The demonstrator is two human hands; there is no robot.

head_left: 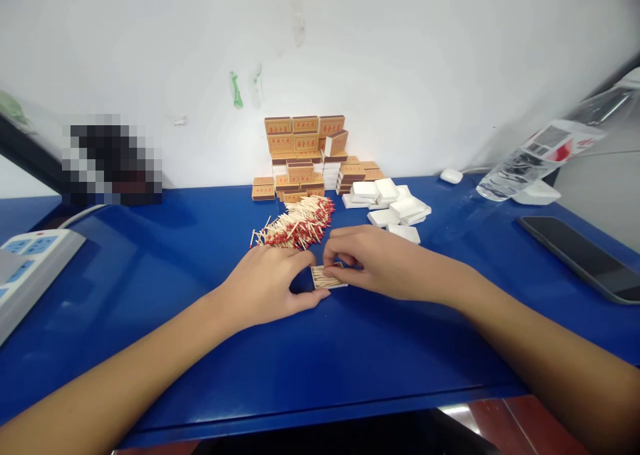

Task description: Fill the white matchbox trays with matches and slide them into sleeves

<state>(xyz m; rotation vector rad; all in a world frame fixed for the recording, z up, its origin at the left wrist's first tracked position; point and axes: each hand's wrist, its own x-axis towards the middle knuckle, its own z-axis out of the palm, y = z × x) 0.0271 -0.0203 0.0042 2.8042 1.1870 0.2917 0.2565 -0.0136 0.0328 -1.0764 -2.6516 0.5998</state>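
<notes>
Matchbox tray (336,286), match-filled, set on counter (300,375), near side of loose match pile (300,225); gripped across left end by left hand (275,278). Right hand (367,258) bent over tray, fingers curled; whether match is pinched, can't be told.

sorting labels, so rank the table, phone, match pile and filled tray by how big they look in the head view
1. Table
2. Phone
3. Match pile
4. Tray, partly hidden by the right hand
</notes>
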